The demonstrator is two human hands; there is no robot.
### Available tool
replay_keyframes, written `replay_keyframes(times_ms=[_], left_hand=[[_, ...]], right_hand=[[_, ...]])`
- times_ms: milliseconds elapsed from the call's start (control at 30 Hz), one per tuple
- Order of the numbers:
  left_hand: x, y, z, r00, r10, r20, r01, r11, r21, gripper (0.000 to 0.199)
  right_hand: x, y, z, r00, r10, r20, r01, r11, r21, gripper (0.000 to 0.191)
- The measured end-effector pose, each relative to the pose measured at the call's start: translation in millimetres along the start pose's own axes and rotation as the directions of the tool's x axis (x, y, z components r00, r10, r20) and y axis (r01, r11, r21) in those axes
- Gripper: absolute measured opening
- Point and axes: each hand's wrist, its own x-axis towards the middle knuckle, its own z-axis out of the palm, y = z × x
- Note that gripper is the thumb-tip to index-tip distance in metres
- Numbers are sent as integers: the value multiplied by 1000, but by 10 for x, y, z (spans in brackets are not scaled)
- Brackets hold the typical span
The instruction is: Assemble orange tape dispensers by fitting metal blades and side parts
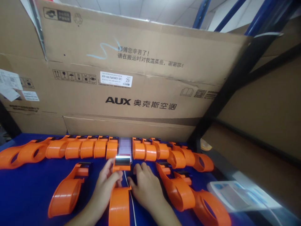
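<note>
My left hand (109, 177) is wrapped round the upper part of an orange tape dispenser (119, 205), whose metal serrated edge points up and whose round hub hangs toward me. To the right of it, my right hand (144, 182) rests low over the blue surface with its fingers curled; what it holds, if anything, is hidden. A white cable (133, 204) runs between the two hands. Just behind the held dispenser stands a phone-like device (125, 146) with a blurred screen.
Several orange dispensers (87, 148) form a row along the back of the blue table (21, 194). Another dispenser (64, 196) lies at left, several at right. Behind stands a large cardboard sheet (150, 72); a blue and white box (235, 194) sits at right beside a dark frame post.
</note>
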Motion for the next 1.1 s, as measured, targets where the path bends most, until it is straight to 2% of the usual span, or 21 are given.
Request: replay_keyframes(times_ms=[133,300,467,700,800,933,1000,1100], left_hand=[[3,-9,3,1000,-10,2,10,1000,23,20],[26,-34,-17,1000,-18,3,18,999,44,19],[28,-90,-39,1000,-27,10,27,998,49,19],[25,-114,-53,999,-23,26,20,995,103,21],[33,-121,-69,999,-17,37,12,992,124,19],[33,-125,-73,999,-6,44,-1,988,153,19],[31,-113,-63,999,-9,41,3,991,136,21],[30,-83,-42,999,-22,27,19,995,98,21]], right_hand=[[27,24,-8,1000,3,10,-3,999,40,14],[4,118,-62,998,46,34,-48,997,55,29],[-26,161,-92,996,15,93,-25,994,110,19],[-7,162,-63,997,-46,69,26,964,263,20],[-20,175,-60,988,-148,42,125,931,342,23],[-54,165,-68,951,-307,-44,302,885,354,47],[-58,154,-79,953,-290,-89,303,893,333,53],[-35,153,-95,981,-169,-94,188,943,274,35]])
